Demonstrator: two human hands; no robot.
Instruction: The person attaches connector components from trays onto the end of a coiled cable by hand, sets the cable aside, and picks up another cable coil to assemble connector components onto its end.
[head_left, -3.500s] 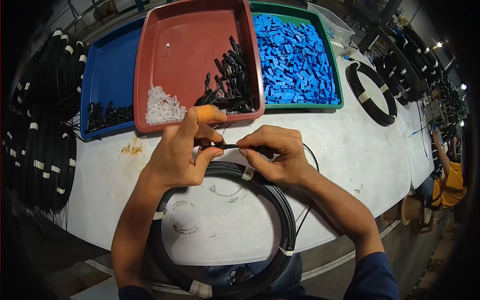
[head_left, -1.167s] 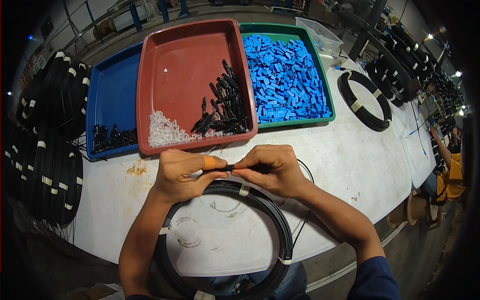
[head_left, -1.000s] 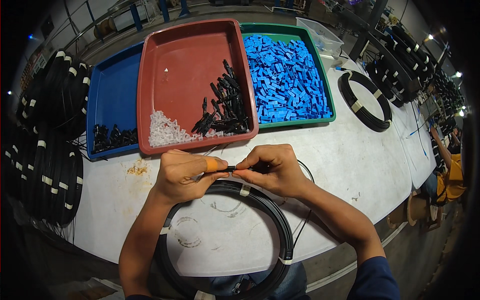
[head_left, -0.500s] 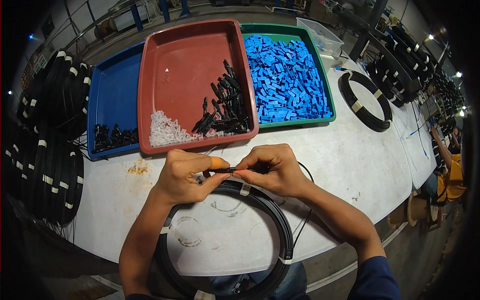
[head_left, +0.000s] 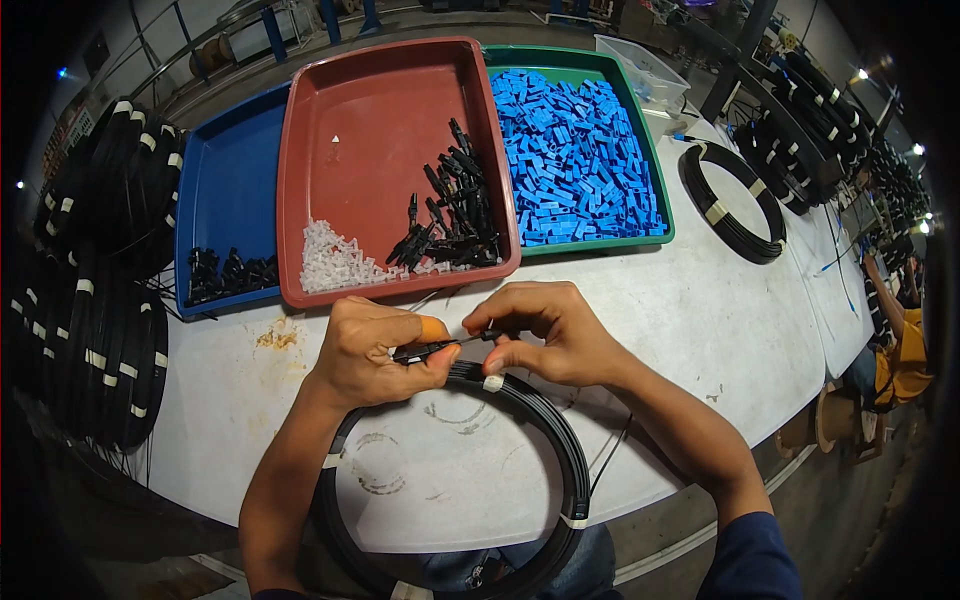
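My left hand [head_left: 370, 350] is closed, pinching a slim black cable connector [head_left: 425, 352] between thumb and fingers; orange tape wraps one fingertip. A thin dark strand leads from the connector's right end to a small black sleeve-like piece [head_left: 491, 335] at my right hand [head_left: 550, 335]. The right fingers curl around that piece, while the thumb stands a little apart below it. How firmly they grip it is partly hidden. Below both hands lies a coil of black cable [head_left: 575, 450], bound with white tape and overhanging the table's near edge.
A red tray [head_left: 390, 100] holds white clips and black connector parts. Beside it stand a blue tray [head_left: 230, 160] with black parts and a green tray [head_left: 645, 150] full of blue clips. Another coil [head_left: 765, 215] lies right on the white table [head_left: 720, 330]. Stacked coils [head_left: 100, 340] stand left.
My right thumb has parted from the fingers, and the right hand has drawn slightly away from the left. More of the connector and the thin strand now shows. The left hand stays nearly in place.
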